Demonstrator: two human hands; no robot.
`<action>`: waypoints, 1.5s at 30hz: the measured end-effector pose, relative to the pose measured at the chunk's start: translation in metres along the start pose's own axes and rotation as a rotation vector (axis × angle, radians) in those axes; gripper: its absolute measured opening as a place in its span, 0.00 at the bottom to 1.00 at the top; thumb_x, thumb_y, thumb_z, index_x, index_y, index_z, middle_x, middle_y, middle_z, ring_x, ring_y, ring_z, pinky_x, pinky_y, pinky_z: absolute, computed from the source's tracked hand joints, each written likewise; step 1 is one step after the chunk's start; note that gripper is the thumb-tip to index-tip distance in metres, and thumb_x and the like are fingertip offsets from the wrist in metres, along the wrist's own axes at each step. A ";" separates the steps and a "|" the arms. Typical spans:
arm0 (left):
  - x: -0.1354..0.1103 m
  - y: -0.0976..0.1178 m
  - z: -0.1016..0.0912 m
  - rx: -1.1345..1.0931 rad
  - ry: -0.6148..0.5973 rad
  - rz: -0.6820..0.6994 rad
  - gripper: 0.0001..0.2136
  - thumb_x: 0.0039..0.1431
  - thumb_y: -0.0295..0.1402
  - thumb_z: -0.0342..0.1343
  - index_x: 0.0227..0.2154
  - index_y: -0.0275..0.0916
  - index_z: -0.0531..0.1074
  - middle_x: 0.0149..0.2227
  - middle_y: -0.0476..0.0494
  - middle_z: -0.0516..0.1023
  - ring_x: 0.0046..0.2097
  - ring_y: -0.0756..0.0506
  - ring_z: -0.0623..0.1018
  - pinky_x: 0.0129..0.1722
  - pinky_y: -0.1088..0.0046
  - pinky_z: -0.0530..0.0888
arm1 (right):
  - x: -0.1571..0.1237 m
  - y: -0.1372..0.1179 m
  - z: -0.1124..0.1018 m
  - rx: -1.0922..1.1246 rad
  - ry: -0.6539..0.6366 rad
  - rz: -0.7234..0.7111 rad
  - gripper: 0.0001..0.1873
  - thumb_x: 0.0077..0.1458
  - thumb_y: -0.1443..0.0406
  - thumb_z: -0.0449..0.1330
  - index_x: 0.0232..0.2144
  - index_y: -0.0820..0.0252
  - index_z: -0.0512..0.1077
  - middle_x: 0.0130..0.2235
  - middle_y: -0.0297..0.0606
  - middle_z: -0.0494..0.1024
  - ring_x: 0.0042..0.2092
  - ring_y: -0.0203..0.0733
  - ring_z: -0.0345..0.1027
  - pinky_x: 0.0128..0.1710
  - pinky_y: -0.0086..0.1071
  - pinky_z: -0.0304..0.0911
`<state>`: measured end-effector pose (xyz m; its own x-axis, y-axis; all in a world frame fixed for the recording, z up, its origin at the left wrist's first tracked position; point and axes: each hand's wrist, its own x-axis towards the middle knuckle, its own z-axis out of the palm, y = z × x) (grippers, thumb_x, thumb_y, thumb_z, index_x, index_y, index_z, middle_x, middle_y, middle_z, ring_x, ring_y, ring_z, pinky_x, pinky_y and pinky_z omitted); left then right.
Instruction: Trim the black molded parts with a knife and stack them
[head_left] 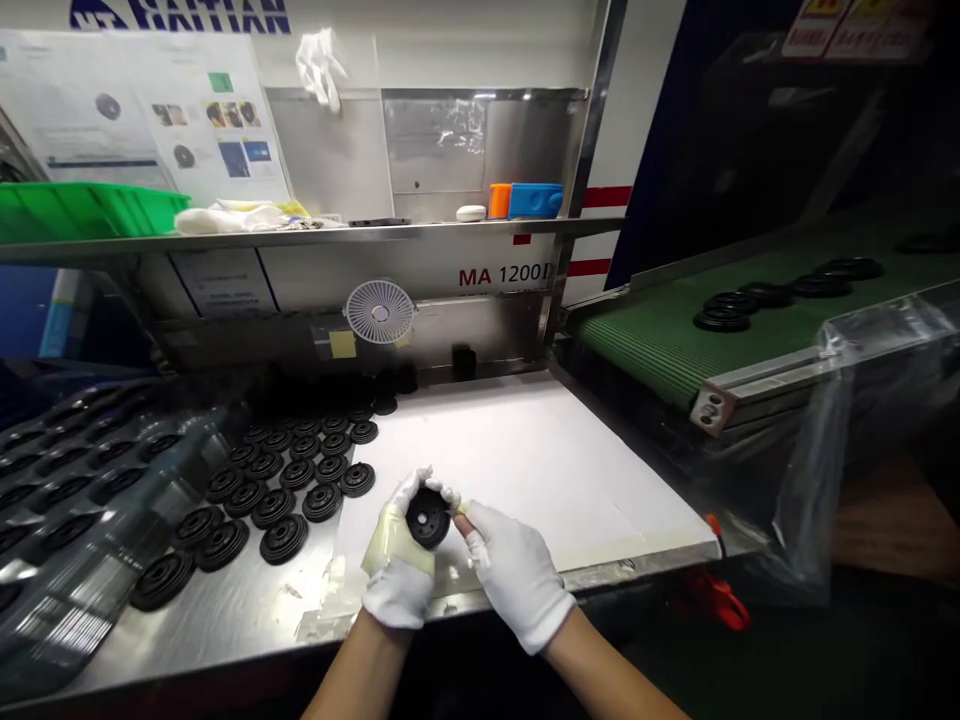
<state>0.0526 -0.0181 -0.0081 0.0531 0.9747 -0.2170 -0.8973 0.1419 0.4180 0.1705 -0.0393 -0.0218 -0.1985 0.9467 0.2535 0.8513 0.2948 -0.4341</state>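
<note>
Two white-gloved hands work at 6 o'clock: the left hand (397,570) clenches a black rubber disc (427,517), and the right hand (517,575) pinches its rim with the fingertips (472,522). Dozens more discs (296,475) sit in rows on the steel table (247,620) at 9 o'clock, a few (821,286) lie on the green conveyor (660,350) at 2 o'clock, and the green bin (82,212) at 10 o'clock hides its contents.
</note>
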 end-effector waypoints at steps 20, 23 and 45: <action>0.005 0.022 -0.035 0.033 0.044 0.031 0.17 0.50 0.26 0.53 0.45 0.37 0.67 0.38 0.37 0.74 0.41 0.41 0.75 0.39 0.60 0.74 | -0.003 -0.029 0.035 0.026 -0.061 0.029 0.14 0.62 0.60 0.44 0.33 0.54 0.68 0.29 0.32 0.76 0.30 0.38 0.68 0.27 0.30 0.49; 0.005 0.024 -0.039 -0.024 0.033 0.058 0.13 0.50 0.26 0.53 0.41 0.36 0.69 0.29 0.43 0.72 0.34 0.45 0.74 0.35 0.65 0.74 | -0.006 -0.033 0.037 0.057 -0.072 0.051 0.13 0.61 0.63 0.44 0.32 0.55 0.68 0.29 0.32 0.76 0.29 0.38 0.68 0.27 0.29 0.49; 0.001 0.031 -0.048 0.028 0.054 0.073 0.17 0.49 0.27 0.52 0.45 0.38 0.68 0.38 0.37 0.74 0.41 0.40 0.75 0.38 0.58 0.74 | -0.011 -0.043 0.051 0.066 -0.017 0.032 0.14 0.61 0.61 0.44 0.29 0.54 0.67 0.26 0.31 0.74 0.26 0.37 0.66 0.25 0.30 0.47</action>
<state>0.0037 -0.0208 -0.0380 -0.0366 0.9722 -0.2314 -0.8852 0.0760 0.4590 0.1112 -0.0557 -0.0497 -0.1806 0.9576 0.2245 0.8233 0.2721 -0.4982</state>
